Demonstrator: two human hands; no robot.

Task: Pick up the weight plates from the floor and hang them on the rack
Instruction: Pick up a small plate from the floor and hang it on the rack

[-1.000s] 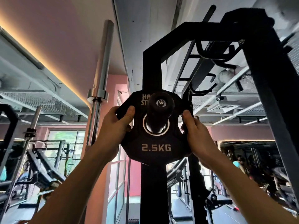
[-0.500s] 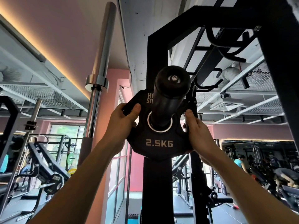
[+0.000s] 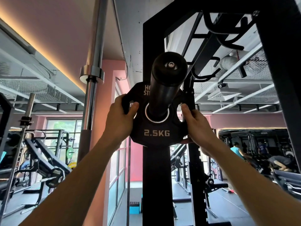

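At frame centre, the black rubber 2.5KG weight plate (image 3: pixel 155 128) has slid further onto the black cylindrical rack peg (image 3: pixel 164 85), nearly hung; the left hand (image 3: pixel 119 123) and right hand (image 3: pixel 197 124) each clasp its rim.

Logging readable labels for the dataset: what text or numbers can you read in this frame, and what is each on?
"2.5KG": lower face of the black weight plate held by the left hand and right hand.
"HA" over "ST": upper left of the same plate; the rest is hidden behind the rack peg.
Markings on the background plates at lower left: too small and blurred to read.
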